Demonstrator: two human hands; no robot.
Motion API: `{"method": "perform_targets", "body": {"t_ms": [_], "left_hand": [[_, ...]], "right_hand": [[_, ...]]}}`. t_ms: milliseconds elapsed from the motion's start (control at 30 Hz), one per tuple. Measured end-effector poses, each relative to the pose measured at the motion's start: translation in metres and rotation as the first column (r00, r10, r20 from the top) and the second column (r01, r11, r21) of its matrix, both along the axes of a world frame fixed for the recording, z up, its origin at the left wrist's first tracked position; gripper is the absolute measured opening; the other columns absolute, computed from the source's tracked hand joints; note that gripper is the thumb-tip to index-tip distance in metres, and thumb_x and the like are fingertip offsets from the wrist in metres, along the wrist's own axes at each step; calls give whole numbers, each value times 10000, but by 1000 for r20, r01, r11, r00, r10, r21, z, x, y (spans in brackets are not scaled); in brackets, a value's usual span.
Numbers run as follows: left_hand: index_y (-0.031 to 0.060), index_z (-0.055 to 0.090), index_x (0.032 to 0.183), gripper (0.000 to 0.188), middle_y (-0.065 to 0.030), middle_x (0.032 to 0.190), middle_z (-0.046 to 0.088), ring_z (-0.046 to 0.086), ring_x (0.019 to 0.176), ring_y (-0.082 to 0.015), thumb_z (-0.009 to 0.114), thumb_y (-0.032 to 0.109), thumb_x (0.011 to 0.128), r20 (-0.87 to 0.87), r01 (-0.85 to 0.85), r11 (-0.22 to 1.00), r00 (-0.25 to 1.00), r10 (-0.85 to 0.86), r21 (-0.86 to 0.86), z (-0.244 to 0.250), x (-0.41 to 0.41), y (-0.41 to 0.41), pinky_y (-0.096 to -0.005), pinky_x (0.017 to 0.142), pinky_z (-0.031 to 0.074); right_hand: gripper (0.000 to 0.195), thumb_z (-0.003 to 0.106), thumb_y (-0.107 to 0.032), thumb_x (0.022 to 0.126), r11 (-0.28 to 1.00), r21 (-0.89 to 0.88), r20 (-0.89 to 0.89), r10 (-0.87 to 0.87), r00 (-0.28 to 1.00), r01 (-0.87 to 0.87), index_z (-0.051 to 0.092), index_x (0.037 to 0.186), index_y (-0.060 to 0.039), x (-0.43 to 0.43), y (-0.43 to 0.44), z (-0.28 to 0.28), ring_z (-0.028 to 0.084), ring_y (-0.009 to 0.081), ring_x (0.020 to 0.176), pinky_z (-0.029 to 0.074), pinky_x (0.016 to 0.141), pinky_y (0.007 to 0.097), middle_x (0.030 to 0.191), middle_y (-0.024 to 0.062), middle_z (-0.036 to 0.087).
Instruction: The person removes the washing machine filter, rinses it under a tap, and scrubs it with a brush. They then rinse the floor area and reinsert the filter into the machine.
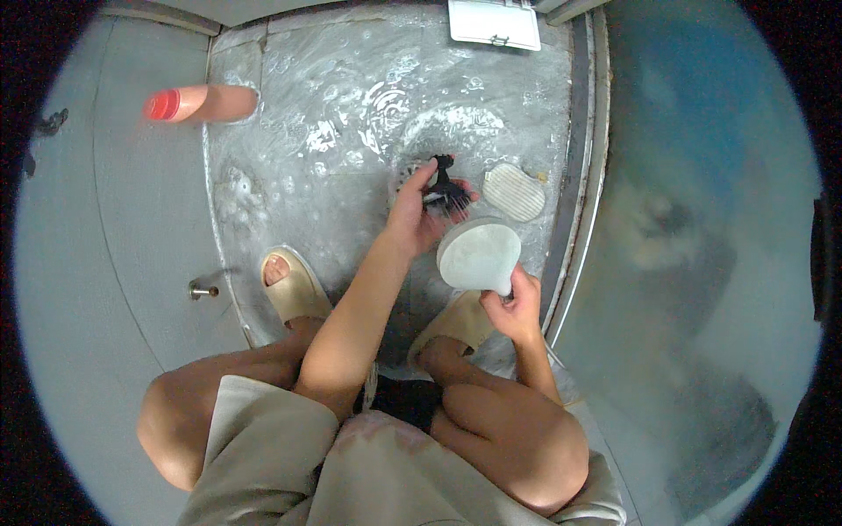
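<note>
My left hand (414, 210) holds a small black plastic part (446, 191) above the wet floor, with its fingers partly hidden behind the part. Thin streams of water fall on the part from a large pale shower head (480, 253). My right hand (520, 302) grips the shower head by its handle, just below and to the right of my left hand. Beside the black part, on the floor, lies an oval ribbed cream-coloured piece (514, 192). A round perforated drain cover (411, 174) shows partly behind my left hand.
A bottle with a red cap (163, 105) stands at the upper left by the wall. A white rectangular panel with a metal clasp (493, 25) is at the top. Suds and water cover the tiles (316, 98). A metal door stop (202, 290) juts out left; a glass panel (691, 263) borders the right.
</note>
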State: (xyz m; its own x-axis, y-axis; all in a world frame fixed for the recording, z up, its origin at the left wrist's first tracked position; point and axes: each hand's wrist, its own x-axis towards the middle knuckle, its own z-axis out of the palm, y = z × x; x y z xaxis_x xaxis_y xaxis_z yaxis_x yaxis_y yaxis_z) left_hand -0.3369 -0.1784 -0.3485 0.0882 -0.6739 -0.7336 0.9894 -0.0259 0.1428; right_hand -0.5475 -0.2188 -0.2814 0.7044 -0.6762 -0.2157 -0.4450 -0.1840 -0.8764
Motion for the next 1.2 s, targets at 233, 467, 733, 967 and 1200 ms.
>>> {"method": "perform_targets", "body": {"t_ms": [233, 467, 733, 967, 1200], "left_hand": [[200, 505, 1216, 344, -163, 954, 655, 666, 854, -338, 489, 442, 972, -26, -98, 990, 995, 101, 99, -8, -11, -5, -440, 730, 559], [-5, 578, 1114, 462, -172, 984, 653, 661, 881, -341, 449, 417, 975, -175, -11, 999, 984, 17, 37, -21, -9, -9, -447, 764, 570], [-71, 566, 1077, 490, -191, 1004, 660, 667, 912, -289, 381, 375, 993, -301, -95, 993, 951, 69, -75, -18, -14, -14, -404, 813, 581], [-68, 522, 1115, 509, -220, 1028, 633, 657, 948, -328, 332, 392, 1008, -334, -199, 980, 925, 182, -15, 0, -15, -21, -384, 791, 601], [-35, 536, 1130, 472, -182, 1045, 640, 640, 968, -293, 354, 384, 1011, -324, -215, 967, 932, 162, -134, -1, -25, -18, -380, 782, 578]], "right_hand": [[378, 619, -20, 675, 996, -85, 43, 17, 999, -13, 619, 1050, 23, -2, -1, -1, 642, 239, 579, 507, 556, 307, 728, 133, 647], [359, 637, -36, 661, 987, -151, 63, 61, 996, -51, 634, 1015, 21, 4, -4, 7, 634, 244, 568, 509, 565, 320, 718, 129, 644], [279, 665, -63, 659, 955, -283, 60, 104, 993, -83, 624, 925, 13, 9, -4, 10, 611, 258, 535, 493, 529, 338, 678, 120, 619], [315, 671, -58, 663, 947, -314, 63, 97, 993, -72, 632, 965, 23, 10, -6, 14, 645, 252, 575, 506, 547, 331, 703, 133, 644], [352, 668, -50, 657, 942, -326, 66, 109, 992, -82, 636, 999, 27, 9, -8, 24, 652, 240, 584, 512, 563, 321, 724, 129, 654]]}}
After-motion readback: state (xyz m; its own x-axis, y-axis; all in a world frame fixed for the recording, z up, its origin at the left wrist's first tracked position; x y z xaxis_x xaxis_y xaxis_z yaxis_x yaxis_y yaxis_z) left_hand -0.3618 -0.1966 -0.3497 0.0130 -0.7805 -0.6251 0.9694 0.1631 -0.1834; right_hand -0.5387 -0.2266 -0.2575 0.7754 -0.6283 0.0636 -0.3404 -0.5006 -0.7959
